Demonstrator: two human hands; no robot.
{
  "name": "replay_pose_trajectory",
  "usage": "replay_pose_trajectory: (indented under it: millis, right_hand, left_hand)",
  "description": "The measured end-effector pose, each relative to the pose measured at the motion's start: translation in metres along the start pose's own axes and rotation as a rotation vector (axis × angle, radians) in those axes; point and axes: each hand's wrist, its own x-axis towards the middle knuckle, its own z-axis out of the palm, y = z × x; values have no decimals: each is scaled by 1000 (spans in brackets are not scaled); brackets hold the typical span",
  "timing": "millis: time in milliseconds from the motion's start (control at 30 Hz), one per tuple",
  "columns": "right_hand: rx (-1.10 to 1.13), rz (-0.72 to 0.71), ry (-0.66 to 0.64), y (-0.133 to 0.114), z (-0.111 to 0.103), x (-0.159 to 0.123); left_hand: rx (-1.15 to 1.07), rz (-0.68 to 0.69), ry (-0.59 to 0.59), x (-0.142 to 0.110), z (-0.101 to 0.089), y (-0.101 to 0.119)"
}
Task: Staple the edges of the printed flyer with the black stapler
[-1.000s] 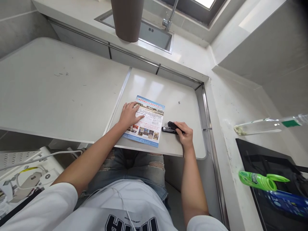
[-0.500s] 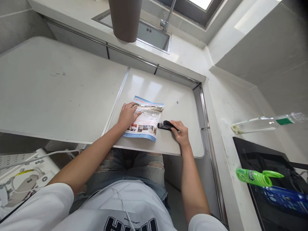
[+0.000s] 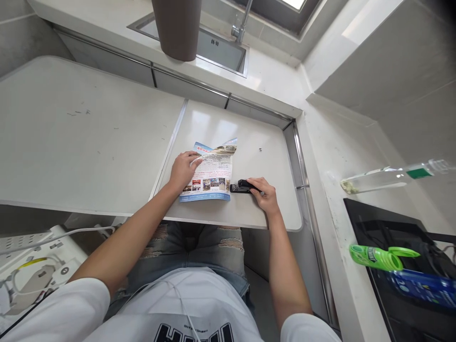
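A printed leaflet point(image 3: 212, 173) with blue edges and small photos lies on the white pull-out table point(image 3: 256, 211). My left hand point(image 3: 182, 170) rests on the leaflet's left side, fingers curled at its upper left part; the leaflet's top right corner is lifted off the table. My right hand point(image 3: 264, 194) grips a black stapler point(image 3: 239, 186), whose front end touches the leaflet's right edge.
A larger white tabletop point(image 3: 81, 142) adjoins on the left. Behind are a steel sink point(image 3: 213, 47) with a tap point(image 3: 239, 26) and a brown cylinder point(image 3: 177, 26). On the right lie a clear bottle point(image 3: 388, 178), a green-capped bottle point(image 3: 381, 257) and a black hob point(image 3: 399, 247). A tiny dark speck point(image 3: 260, 149) sits on the table.
My left hand has pulled the leaflet's left side inward, so its top right corner rises. My right hand has slid the stapler left up against the leaflet's right edge.
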Motion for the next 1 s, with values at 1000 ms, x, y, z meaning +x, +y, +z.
replay_pose_trajectory:
  millis: [1000]
  right_hand:
    - [-235,-36,-3,-4,7,4]
  left_hand:
    - [149,505,-501,-12,-11,19]
